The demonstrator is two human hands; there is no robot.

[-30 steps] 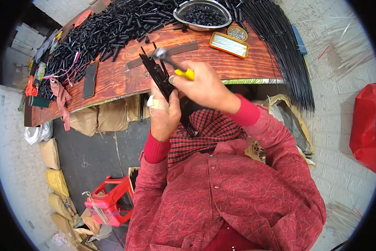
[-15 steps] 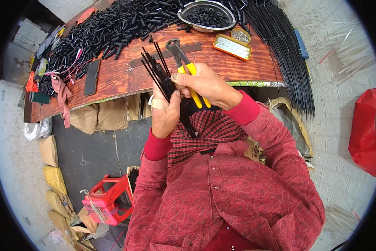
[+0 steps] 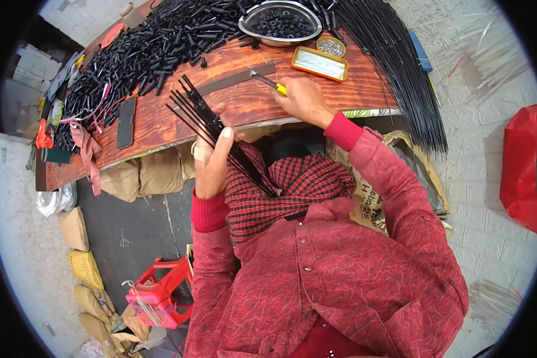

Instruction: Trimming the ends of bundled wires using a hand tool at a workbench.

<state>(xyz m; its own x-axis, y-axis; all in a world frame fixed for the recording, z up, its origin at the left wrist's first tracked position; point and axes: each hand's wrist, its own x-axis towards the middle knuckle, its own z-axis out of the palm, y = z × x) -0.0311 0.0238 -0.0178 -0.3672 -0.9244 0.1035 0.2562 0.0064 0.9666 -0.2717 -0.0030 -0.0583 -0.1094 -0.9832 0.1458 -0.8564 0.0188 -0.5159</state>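
Observation:
My left hand (image 3: 216, 146) is closed around a bundle of thin black rods (image 3: 188, 110), held tilted over the table's front edge. The rods' lower ends reach down to the checked cloth on my lap. Over the table to the right, my right hand (image 3: 307, 101) grips pincers with yellow handles (image 3: 281, 89). Their metal head points left, apart from the bundle, and lies near a dark flat bar (image 3: 235, 79) on the table. Most of the pincers' handles are hidden inside my fist.
Black tubular parts (image 3: 143, 53) heap along the table's back. A metal bowl (image 3: 316, 34) of black rings, a yellow-rimmed tray (image 3: 319, 74) and a small round tin (image 3: 330, 46) stand behind my right hand. Long black rods (image 3: 399, 77) hang off the right edge. A phone (image 3: 126, 122) lies left.
My right hand has drawn the pincers away from the rod bundle, to the right and up over the table. My left hand has shifted left with the bundle.

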